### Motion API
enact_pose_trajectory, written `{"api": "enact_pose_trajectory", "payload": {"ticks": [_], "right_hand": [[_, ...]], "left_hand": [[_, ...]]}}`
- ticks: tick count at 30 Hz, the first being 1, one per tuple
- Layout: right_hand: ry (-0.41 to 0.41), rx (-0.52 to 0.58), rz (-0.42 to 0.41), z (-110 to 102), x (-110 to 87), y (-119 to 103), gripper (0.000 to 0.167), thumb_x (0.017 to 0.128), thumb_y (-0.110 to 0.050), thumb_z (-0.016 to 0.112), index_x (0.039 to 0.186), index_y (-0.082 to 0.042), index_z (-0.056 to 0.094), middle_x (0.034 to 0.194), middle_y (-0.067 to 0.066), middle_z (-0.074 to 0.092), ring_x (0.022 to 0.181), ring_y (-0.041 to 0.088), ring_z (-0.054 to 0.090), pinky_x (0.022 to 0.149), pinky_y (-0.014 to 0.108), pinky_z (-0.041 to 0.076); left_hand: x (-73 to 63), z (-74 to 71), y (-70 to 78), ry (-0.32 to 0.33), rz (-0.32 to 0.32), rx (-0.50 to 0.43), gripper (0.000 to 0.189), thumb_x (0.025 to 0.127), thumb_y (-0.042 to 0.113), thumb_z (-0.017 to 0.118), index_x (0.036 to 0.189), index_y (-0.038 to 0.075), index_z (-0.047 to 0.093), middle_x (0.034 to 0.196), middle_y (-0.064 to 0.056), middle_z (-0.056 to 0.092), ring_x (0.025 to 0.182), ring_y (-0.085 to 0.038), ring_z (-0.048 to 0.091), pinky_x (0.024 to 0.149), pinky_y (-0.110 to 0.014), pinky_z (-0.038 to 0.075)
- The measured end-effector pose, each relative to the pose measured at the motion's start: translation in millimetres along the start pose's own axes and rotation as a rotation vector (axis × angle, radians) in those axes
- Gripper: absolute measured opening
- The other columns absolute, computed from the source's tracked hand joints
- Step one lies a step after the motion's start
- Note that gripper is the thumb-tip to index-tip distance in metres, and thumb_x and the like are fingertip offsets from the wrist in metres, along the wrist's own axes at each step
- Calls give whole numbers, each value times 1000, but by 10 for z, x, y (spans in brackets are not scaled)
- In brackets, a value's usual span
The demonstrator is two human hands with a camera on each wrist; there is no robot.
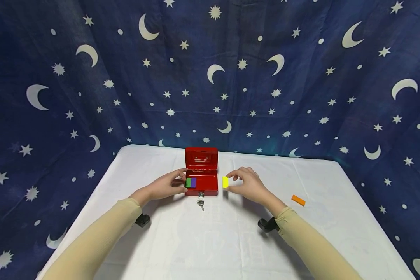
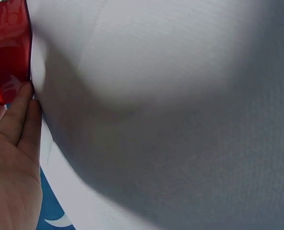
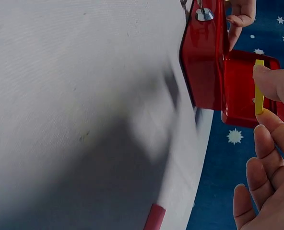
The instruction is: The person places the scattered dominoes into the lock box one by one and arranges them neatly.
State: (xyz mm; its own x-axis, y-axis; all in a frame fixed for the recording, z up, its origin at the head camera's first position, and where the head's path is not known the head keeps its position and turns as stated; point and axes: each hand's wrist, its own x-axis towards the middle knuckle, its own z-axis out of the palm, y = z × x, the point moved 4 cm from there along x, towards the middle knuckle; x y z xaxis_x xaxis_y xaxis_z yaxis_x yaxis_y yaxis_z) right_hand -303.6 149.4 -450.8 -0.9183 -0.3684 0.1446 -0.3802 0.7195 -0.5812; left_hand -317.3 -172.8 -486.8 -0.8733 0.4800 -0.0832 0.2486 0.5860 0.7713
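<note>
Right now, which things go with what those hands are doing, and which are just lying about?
Probably the job:
yellow block, pinched in the right grip
open red box
green block and purple block, inside the box

Just lying about, it seems:
orange block, off to the right, though it might belong too

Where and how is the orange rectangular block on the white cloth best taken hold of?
The orange rectangular block is probably best pinched across the middle of its long sides, coming from above: it lies flat, is narrower that way, and nothing crowds those sides. The right hand is the nearer one, but would first need to release the yellow rectangular block it pinches.
</note>
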Motion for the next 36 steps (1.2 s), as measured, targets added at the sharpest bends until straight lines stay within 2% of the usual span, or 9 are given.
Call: {"api": "enact_pose_trajectory", "payload": {"ticks": [11,20,29,36], "right_hand": [[-11,-9,-8,195,182,-96,38,81,-36,84,116,-25,73,96,-9,60,98,17,49,87,40,41],[-29,11,-11,331,319,-164,39,81,-38,85,115,-23,73,100,5,64,97,20,47,86,40,39],[-42,-22,9,441,423,-292,39,80,-37,86,114,-22,73,95,1,63,96,18,46,84,38,40],[-63,-120,-6,546,511,-390,41,81,-40,85,115,-21,74,89,-8,59,92,17,46,80,37,41]], "left_hand": [[-4,-1,11,3,2,17,34,93,28,77,113,11,55,165,-2,31,131,-23,57,114,-41,39],[-15,17,14,11,-11,15,31,94,27,76,112,14,55,165,-1,32,131,-23,58,115,-42,38],[-19,18,6,21,-29,40,31,93,31,76,111,17,56,165,1,32,131,-23,58,116,-45,37],[-20,15,8,16,-32,37,31,93,32,76,111,18,56,165,1,33,132,-22,57,116,-46,37]]}}
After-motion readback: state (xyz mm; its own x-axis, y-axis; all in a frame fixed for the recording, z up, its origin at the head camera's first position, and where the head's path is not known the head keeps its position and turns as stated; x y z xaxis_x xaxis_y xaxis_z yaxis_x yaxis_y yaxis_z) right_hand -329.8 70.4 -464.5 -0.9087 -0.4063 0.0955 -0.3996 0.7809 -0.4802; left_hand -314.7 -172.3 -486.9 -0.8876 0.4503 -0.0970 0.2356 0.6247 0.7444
